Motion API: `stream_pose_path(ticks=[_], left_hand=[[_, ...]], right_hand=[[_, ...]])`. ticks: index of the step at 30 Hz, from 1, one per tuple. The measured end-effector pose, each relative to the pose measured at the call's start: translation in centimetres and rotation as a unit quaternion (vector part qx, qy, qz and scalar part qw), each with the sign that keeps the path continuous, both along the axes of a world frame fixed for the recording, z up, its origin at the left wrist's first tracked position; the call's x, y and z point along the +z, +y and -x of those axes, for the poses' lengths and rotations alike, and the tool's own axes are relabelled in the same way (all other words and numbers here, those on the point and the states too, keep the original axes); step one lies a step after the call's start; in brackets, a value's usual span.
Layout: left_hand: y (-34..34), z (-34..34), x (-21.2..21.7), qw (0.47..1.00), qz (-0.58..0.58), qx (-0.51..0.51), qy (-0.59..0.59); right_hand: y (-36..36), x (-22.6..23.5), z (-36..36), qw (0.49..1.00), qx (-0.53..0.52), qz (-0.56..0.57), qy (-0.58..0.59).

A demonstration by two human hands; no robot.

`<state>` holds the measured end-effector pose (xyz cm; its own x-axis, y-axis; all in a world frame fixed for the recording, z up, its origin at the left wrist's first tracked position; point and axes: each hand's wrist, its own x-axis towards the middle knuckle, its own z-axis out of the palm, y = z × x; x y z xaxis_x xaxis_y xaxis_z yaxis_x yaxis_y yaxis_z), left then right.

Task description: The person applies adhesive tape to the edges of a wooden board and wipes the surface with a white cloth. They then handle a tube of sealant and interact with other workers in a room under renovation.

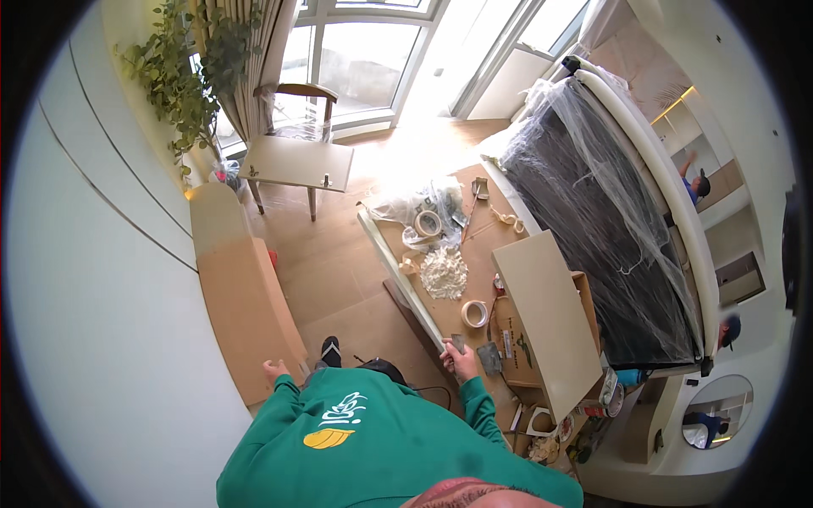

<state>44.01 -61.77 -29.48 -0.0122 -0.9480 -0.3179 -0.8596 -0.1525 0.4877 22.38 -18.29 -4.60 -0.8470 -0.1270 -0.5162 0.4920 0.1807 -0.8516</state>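
My right hand (461, 364) is closed around a small flat grey scraper (458, 342) at the near edge of the cardboard-covered table (483, 229). Just right of it lies a wider grey blade (489, 359). A roll of tape (474, 314) sits a little beyond the hand. Farther off are a heap of white scraps (444, 273) and a second tape roll (428, 223) on crumpled clear plastic. My left hand (275, 370) hangs beside a long cardboard-covered piece (254, 313), fingers loosely bent, with nothing visible in it.
A beige panel (546, 322) lies over a box on the table's right side. Beyond stands a large dark piece under plastic film (601, 220). A chair (309, 106) bears another panel (296, 163) near the windows. Tools and cans crowd the lower right. Other people (701, 184) appear at the far right.
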Motion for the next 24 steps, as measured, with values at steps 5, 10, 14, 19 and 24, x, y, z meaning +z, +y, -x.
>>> stream_pose_path(ticks=[5,10,14,19,24], left_hand=[[-8.3,11.4,-2.6,0.987,-0.004,-0.039,0.154],[-13.7,20.5,-2.9,0.98,-0.005,-0.09,0.175],[-16.3,24.3,-2.3,0.99,-0.022,-0.049,0.129],[-20.1,25.3,-3.0,0.974,-0.135,0.094,0.157],[-24.6,27.4,-2.2,0.923,-0.334,0.132,0.136]], right_hand=[[-7.2,1.2,7.1,0.999,0.019,0.016,-0.029],[-11.1,-1.7,12.8,0.996,0.018,0.004,-0.083],[-15.2,-3.5,20.5,0.995,0.01,0.038,-0.092],[-24.2,-1.3,31.6,0.998,0.042,0.048,-0.017],[-29.5,-0.9,39.1,0.997,0.031,0.071,0.029]])
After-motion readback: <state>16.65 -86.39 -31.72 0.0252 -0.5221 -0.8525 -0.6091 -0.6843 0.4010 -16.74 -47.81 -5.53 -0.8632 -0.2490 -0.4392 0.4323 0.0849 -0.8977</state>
